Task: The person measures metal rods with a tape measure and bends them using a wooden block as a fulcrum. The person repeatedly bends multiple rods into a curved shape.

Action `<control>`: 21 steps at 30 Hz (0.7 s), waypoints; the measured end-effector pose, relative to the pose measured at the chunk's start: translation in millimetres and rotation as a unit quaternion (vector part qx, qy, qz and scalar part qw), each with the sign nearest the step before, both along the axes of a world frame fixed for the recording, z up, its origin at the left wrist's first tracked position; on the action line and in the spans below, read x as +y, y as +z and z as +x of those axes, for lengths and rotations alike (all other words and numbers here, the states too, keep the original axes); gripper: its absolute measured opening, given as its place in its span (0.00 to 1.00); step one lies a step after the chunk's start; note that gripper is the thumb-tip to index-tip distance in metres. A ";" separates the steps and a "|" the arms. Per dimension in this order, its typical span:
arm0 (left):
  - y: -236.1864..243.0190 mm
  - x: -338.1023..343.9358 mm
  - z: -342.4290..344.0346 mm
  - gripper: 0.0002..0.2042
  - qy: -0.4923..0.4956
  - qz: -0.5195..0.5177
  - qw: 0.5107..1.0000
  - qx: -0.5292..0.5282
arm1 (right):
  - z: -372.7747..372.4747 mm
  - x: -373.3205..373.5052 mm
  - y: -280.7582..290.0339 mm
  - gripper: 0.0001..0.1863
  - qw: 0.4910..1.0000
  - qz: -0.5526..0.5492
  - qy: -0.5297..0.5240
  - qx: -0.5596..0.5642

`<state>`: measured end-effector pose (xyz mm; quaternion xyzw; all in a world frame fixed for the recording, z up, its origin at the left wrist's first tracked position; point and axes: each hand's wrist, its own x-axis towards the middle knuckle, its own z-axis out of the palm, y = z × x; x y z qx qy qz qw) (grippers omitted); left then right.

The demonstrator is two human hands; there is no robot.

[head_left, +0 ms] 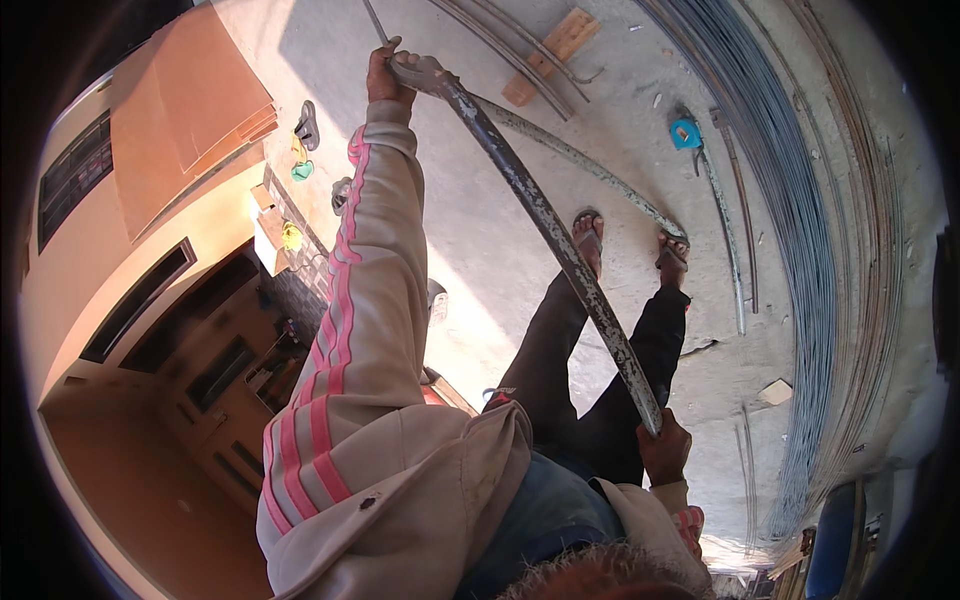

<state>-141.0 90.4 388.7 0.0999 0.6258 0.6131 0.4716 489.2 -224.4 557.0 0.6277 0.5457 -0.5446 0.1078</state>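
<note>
As the left grip (392, 76) clenches a thin rod (375, 20) by the bolt cutter (535, 206), the right grip (664, 447) clasps one handle's end, that shaft slanting lower-right, head pointing upper-left!

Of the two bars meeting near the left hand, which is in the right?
The dark, paint-chipped bar crossing the legs; the greyish one ends by the right foot.

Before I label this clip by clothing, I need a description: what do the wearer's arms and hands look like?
The left arm's long sleeve is beige, with pink stripes running along it and a plain cuff at the wrist. The right sleeve shows only partly: pale, with pink striping too. The left hand and right hand are gloveless.
</note>
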 end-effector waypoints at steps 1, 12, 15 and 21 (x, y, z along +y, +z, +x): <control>-0.3 -1.7 -0.7 0.19 0.002 -0.003 1.000 -0.009 | 2.3 4.1 1.7 0.13 1.000 -0.001 0.010 -0.004; 2.4 -4.2 13.8 0.18 0.000 0.005 1.000 -0.008 | 11.7 -7.1 -52.0 0.13 0.999 0.031 0.033 0.020; 4.5 1.6 18.6 0.18 0.011 -0.010 1.000 -0.001 | -1.0 -16.7 -68.0 0.12 0.998 0.061 0.017 0.029; 1.1 14.7 26.6 0.16 0.006 -0.005 1.000 -0.002 | 22.3 15.8 -15.9 0.12 0.999 -0.027 0.012 -0.041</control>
